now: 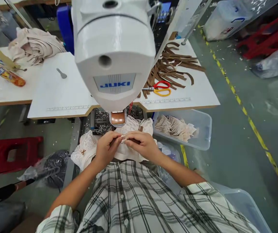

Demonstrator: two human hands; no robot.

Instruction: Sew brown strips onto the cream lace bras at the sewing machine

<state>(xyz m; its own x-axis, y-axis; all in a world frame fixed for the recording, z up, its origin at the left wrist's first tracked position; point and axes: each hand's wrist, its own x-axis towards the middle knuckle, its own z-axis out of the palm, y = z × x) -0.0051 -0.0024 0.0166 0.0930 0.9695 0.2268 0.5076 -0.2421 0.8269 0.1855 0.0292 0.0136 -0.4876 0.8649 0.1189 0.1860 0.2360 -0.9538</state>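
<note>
My left hand (107,147) and my right hand (142,145) meet just in front of the white sewing machine (116,48). Both are closed, pinching the edge of a cream lace garment (129,152) between thumbs and fingers. Part of the lace spreads out left of my left hand, with a small brown bow on it. More of the fabric lies behind my fingers, below the machine's head, where a brown strip shows. A dark strip shows under my right fingers; how it is held is hidden.
Red and yellow scissors (161,88) lie beside brown fabric strips (175,66) on the white table (197,97). A clear bin (205,129) with cream pieces stands right of the garment. Folded cream fabric (35,45) and a bottle (4,71) sit at left; a red stool (12,155) is on the floor.
</note>
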